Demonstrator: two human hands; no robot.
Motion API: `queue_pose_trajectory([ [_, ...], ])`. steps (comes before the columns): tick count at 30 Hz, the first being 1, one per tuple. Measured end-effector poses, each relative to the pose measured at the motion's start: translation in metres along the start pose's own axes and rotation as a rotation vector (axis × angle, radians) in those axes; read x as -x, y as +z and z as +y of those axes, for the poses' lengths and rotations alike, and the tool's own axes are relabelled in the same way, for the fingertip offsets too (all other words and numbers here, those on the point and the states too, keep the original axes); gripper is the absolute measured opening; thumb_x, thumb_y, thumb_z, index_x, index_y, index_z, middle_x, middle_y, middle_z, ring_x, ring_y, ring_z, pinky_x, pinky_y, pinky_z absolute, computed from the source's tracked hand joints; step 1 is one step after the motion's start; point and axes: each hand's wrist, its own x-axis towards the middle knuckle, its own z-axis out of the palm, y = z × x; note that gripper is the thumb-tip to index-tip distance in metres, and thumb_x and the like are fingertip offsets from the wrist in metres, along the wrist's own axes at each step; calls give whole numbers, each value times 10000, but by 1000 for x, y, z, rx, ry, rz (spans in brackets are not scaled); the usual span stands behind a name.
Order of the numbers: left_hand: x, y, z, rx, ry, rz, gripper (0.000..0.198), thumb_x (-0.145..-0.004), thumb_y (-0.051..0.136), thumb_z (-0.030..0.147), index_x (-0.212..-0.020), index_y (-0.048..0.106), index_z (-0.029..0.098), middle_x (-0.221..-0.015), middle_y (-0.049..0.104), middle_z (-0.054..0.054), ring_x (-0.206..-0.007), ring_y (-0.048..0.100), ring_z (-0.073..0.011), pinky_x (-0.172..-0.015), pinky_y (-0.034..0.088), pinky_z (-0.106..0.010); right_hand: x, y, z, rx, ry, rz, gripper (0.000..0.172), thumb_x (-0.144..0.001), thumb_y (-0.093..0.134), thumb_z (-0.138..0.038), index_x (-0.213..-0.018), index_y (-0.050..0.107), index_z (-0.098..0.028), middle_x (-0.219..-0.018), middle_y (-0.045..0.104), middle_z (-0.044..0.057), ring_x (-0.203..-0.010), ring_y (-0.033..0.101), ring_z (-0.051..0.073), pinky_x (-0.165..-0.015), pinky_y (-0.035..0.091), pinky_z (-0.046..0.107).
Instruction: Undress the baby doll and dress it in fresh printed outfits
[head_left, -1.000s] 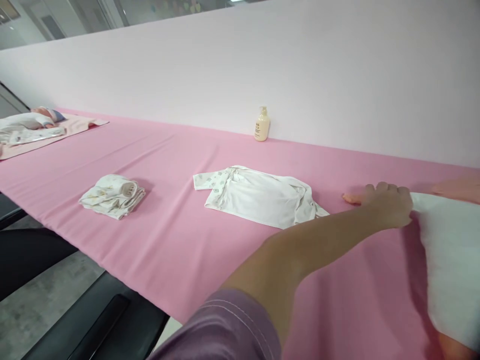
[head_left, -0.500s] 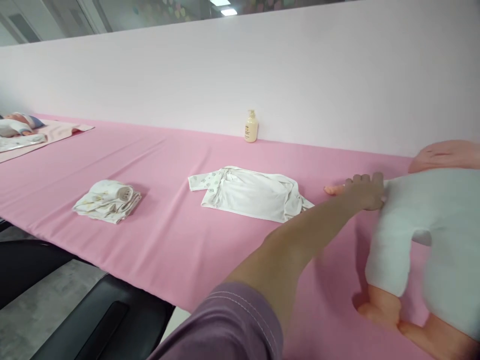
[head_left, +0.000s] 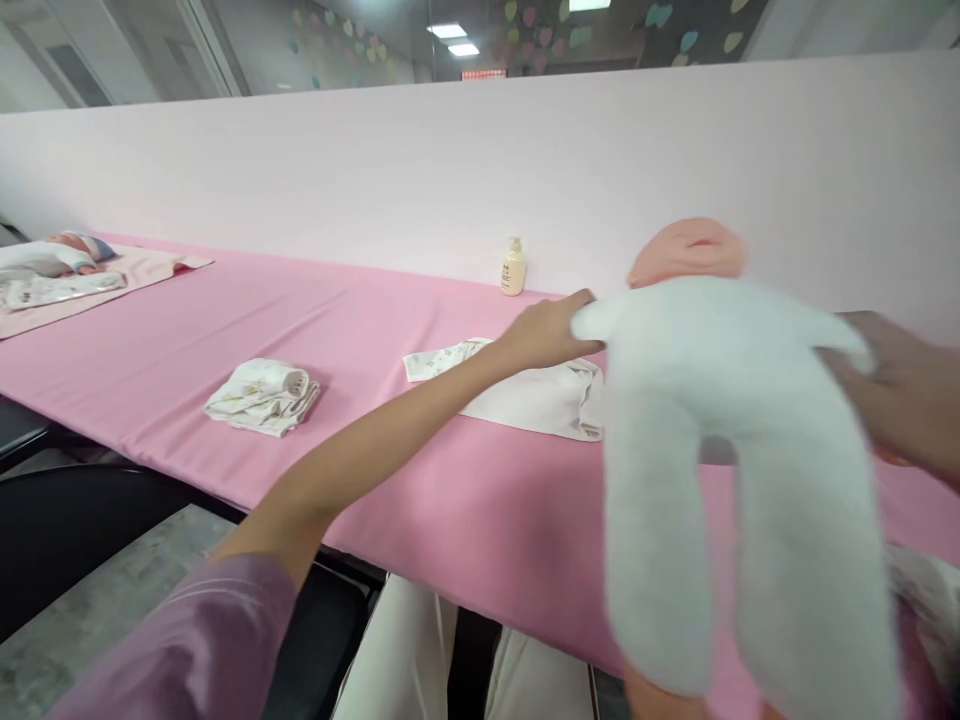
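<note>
A baby doll with a white cloth body is held up off the table, its head bent back behind the shoulders and its legs hanging down. My left hand grips the doll's arm on the left side, fingers closed. On the other side my right hand is closed around the doll's other arm, partly hidden by white cloth. Behind my left forearm lies a white baby top with printed sleeves, spread flat and partly covered. A folded stack of white printed baby clothes sits farther left.
A cream pump bottle stands by the white wall. Far left, another doll lies on a pale pink cloth. The pink-covered table has black chairs at its front edge. Something white and blurred lies at the lower right.
The doll has been lifted from the table and moved left, closer to me. My right hand has come into view holding it. The view has turned right and shows the doll hanging upright.
</note>
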Motion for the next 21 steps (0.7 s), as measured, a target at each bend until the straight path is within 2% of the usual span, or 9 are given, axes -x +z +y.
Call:
queue_pose_trajectory([
  [2,26,-24,-29,-63,-114,-74,450,-931,708,608,-1213,623,269,-1190,807,-56,-1112,754,-353,-851,547,-397,3,16,-34,-42,31,-115,439,-1050,594,-542,-1391,691,-283,-1157,818,185,-1014,748,379,-863,557,527],
  [4,44,-37,-60,-111,-219,-146,448,-913,707,647,-1130,624,264,-1182,809,-53,-1110,752,-354,-835,532,-379,5,41,-70,-85,25,-213,451,-1021,614,-546,-1371,673,-268,-1123,818,152,-1008,748,363,-866,542,479],
  [7,59,-43,-103,-154,-340,-153,414,-896,717,612,-1103,627,264,-1202,808,-46,-1109,756,-337,-825,524,-364,5,88,-111,-126,-55,-281,434,-1028,596,-589,-1285,671,-248,-1093,810,132,-964,743,349,-808,519,421],
  [9,65,-44,-126,-186,-411,-135,399,-888,718,585,-1115,635,268,-1222,807,-43,-1108,758,-330,-825,524,-361,4,118,-125,-154,-91,-321,442,-1023,609,-594,-1275,665,-235,-1096,812,133,-960,742,349,-781,502,401],
  [11,69,-44,-144,-213,-453,-138,409,-878,716,594,-1112,638,268,-1216,812,-45,-1095,761,-328,-830,524,-363,2,143,-131,-188,-103,-355,427,-1030,609,-580,-1279,664,-237,-1093,816,124,-959,740,339,-751,486,383],
  [14,73,-41,-162,-215,-458,-155,430,-879,690,632,-1104,641,269,-1200,819,-50,-1085,762,-327,-832,525,-369,0,167,-132,-207,-88,-382,429,-1015,639,-591,-1276,681,-252,-1059,819,101,-941,733,319,-723,470,367],
  [18,72,-28,-171,-215,-454,-139,442,-875,673,634,-1120,665,265,-1231,815,-79,-1082,767,-346,-830,546,-399,-1,187,-125,-158,-25,-380,505,-950,696,-677,-1215,721,-248,-1007,813,100,-933,732,326,-732,469,373],
  [21,67,-14,-171,-203,-430,-111,428,-863,687,612,-1109,682,263,-1175,820,-93,-1048,773,-352,-823,557,-411,1,198,-117,-110,15,-371,530,-926,700,-700,-1195,730,-245,-1049,816,114,-963,733,341,-739,468,380],
])
